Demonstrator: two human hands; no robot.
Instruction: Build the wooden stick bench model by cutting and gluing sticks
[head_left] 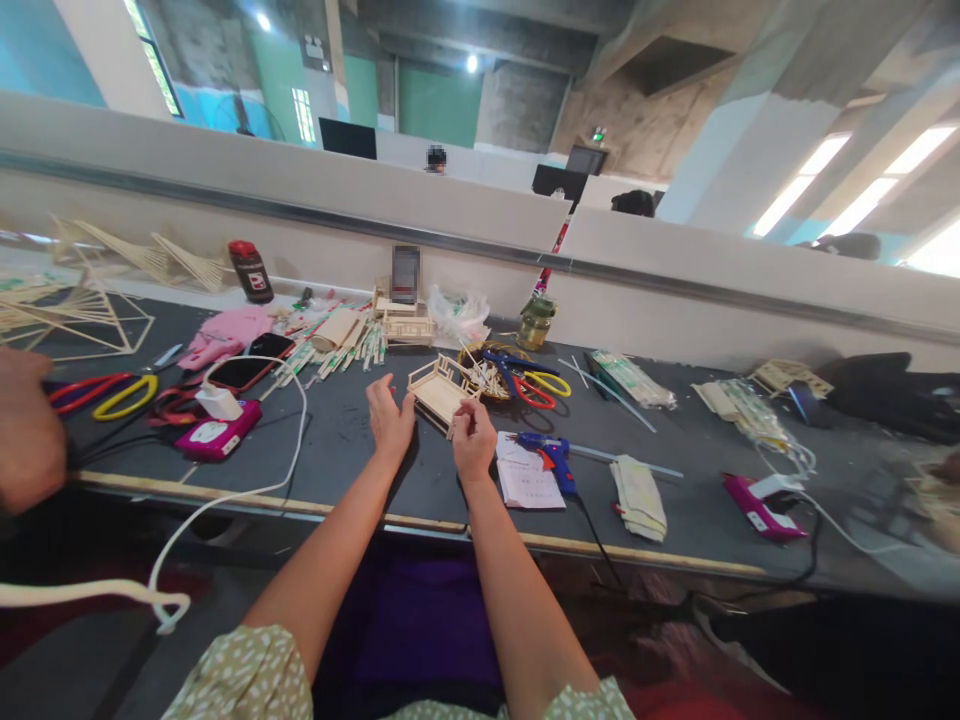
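Observation:
A small model made of thin wooden sticks [437, 397], with a flat base and low railings, sits tilted in front of me over the dark table. My right hand [474, 440] pinches its near right corner. At its left side is my left hand [391, 418], fingers apart and the thumb close to the edge; whether the thumb touches is hard to tell. Just right of my right hand, a blue hot glue gun [553, 455] lies partly on a white sheet of paper with writing [529, 485]. Behind the model stands a basket of short sticks [487, 378], with scissors [534, 390] on it.
Bundled sticks [337, 335], another stick model [407, 328] and a glass jar [535, 322] line the back. Pink power strips [217, 432] with white cables lie on both sides. A folded cloth [639, 497] rests at right. Another person's hand [30, 430] shows at far left.

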